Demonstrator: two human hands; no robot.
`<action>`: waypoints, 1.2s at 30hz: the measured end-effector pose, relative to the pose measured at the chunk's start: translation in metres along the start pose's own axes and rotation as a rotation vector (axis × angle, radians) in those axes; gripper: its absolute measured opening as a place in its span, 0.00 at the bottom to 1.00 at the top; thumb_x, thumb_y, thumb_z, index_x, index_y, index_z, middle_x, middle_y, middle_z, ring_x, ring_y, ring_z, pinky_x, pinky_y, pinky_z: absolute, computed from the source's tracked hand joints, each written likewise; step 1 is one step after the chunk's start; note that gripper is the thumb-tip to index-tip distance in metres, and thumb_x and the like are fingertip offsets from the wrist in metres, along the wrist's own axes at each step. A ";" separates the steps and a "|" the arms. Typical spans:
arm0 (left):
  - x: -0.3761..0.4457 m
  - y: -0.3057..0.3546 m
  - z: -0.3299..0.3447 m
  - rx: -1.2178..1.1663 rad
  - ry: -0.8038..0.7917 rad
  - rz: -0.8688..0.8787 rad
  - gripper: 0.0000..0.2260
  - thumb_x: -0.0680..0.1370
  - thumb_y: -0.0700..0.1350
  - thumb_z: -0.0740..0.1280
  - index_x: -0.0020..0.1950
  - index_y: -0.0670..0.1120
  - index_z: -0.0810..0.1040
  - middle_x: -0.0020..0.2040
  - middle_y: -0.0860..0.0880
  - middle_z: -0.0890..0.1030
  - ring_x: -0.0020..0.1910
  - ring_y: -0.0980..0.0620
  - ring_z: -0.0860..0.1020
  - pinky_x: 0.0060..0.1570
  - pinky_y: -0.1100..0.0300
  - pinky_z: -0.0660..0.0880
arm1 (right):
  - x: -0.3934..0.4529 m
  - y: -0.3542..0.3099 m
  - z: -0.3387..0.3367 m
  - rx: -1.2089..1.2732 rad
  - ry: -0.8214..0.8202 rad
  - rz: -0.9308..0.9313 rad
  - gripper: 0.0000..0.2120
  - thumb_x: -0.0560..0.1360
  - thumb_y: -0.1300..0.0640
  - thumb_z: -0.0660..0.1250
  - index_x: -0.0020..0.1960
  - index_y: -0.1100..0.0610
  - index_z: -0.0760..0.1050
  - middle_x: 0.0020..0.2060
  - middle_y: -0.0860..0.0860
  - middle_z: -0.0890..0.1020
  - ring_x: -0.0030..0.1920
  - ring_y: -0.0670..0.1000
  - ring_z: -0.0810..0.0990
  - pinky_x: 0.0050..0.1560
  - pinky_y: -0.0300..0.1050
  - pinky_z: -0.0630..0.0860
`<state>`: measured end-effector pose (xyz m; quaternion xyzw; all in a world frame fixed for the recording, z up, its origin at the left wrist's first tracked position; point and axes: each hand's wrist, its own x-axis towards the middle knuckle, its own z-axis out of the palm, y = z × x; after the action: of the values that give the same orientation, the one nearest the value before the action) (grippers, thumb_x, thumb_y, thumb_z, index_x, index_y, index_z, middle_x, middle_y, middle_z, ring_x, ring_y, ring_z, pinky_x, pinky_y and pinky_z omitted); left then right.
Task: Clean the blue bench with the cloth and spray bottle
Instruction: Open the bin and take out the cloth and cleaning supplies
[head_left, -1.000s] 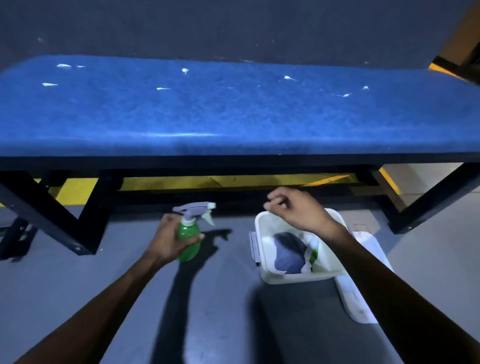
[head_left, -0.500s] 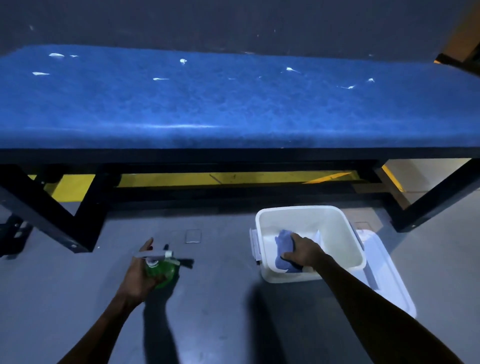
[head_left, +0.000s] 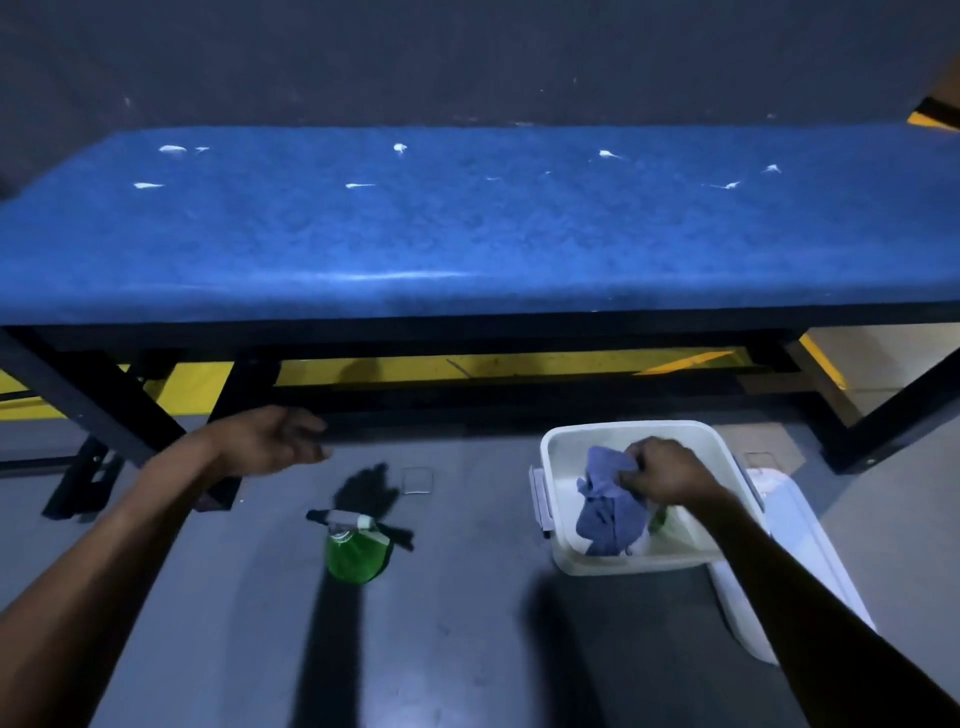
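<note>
The right hand (head_left: 667, 470), clamped on the cloth (head_left: 608, 506), could drag the bin (head_left: 561, 558) over, while the empty left hand (head_left: 270, 439), fingers apart, hovers above the spray bottle (head_left: 357, 551).

The blue bench (head_left: 467, 234) has a mottled, faintly grainy top, glossy along its front edge, on matt black metal legs (head_left: 104, 410). The cloth (head_left: 608, 506) is soft crumpled fabric inside a smooth white plastic tub (head_left: 558, 540). The spray bottle (head_left: 356, 551) is translucent green plastic.

I see the blue bench (head_left: 467, 234) spanning twelve o'clock, white flecks dotting its padded top. The green spray bottle (head_left: 357, 551) stands upright on the floor at six; the crumpled blue cloth (head_left: 605, 499) hangs at four.
</note>
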<state>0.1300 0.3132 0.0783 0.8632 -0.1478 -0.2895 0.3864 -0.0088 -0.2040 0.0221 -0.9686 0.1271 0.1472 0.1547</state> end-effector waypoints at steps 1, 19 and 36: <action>-0.009 0.040 0.013 0.075 -0.131 0.016 0.22 0.74 0.52 0.76 0.66 0.50 0.76 0.64 0.52 0.81 0.63 0.54 0.77 0.69 0.53 0.70 | -0.006 -0.009 -0.022 0.047 -0.004 -0.034 0.14 0.70 0.48 0.73 0.34 0.55 0.74 0.30 0.47 0.77 0.36 0.51 0.78 0.35 0.43 0.68; -0.011 0.167 0.149 -1.015 -0.173 0.258 0.23 0.78 0.57 0.68 0.65 0.43 0.76 0.63 0.42 0.81 0.62 0.46 0.80 0.63 0.51 0.76 | -0.080 -0.154 -0.111 0.687 0.011 -0.493 0.17 0.70 0.52 0.79 0.55 0.52 0.78 0.44 0.49 0.86 0.32 0.42 0.73 0.35 0.37 0.71; 0.056 0.032 0.184 0.169 0.109 -0.013 0.30 0.71 0.34 0.65 0.70 0.55 0.68 0.67 0.39 0.76 0.67 0.37 0.75 0.60 0.51 0.73 | -0.007 0.013 0.018 0.116 -0.282 -0.093 0.20 0.70 0.56 0.76 0.60 0.51 0.77 0.54 0.47 0.79 0.50 0.49 0.81 0.45 0.38 0.76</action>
<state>0.0607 0.1583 -0.0172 0.9081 -0.1449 -0.2309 0.3178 -0.0235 -0.2080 0.0046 -0.9326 0.0674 0.2670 0.2333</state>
